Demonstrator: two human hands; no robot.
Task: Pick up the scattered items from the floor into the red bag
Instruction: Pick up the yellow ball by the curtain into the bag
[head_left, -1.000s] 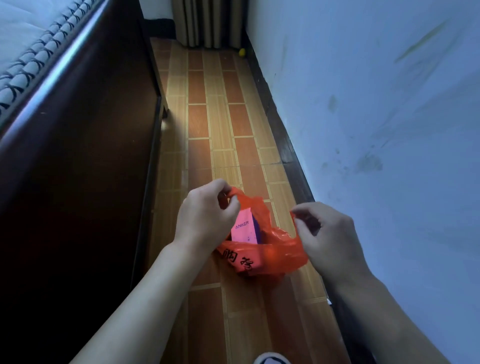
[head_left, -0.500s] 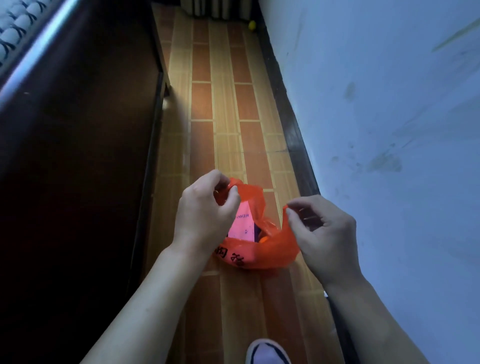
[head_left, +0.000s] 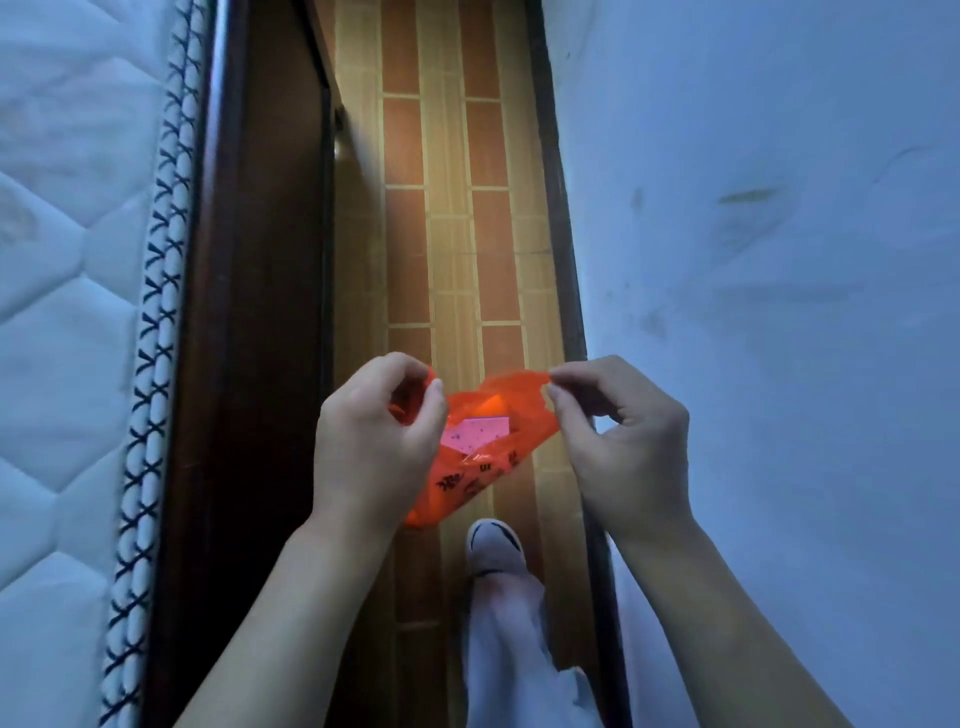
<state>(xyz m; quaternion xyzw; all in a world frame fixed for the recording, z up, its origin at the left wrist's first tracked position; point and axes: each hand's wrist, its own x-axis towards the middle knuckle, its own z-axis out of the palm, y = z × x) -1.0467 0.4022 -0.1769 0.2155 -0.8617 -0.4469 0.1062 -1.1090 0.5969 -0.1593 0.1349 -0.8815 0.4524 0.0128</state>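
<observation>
A red plastic bag (head_left: 470, 480) with black printed characters hangs in the air between my hands, above the floor. My left hand (head_left: 371, 447) pinches its left handle with curled fingers. My right hand (head_left: 621, 441) pinches the right handle and holds the mouth stretched wide. Inside the bag a pink box (head_left: 475, 434) shows its top face, and something orange lies behind it. No loose items show on the strip of floor in view.
The narrow tiled floor (head_left: 447, 249) runs between a dark wooden bed frame (head_left: 254, 312) with a white quilted mattress (head_left: 67, 312) on the left and a pale wall (head_left: 753, 260) with a dark skirting on the right. My shoe (head_left: 493, 545) and trouser leg stand below the bag.
The bag has been lifted off the floor and its mouth pulled wider. The camera has risen and now looks straight down, bringing the mattress and my foot into view.
</observation>
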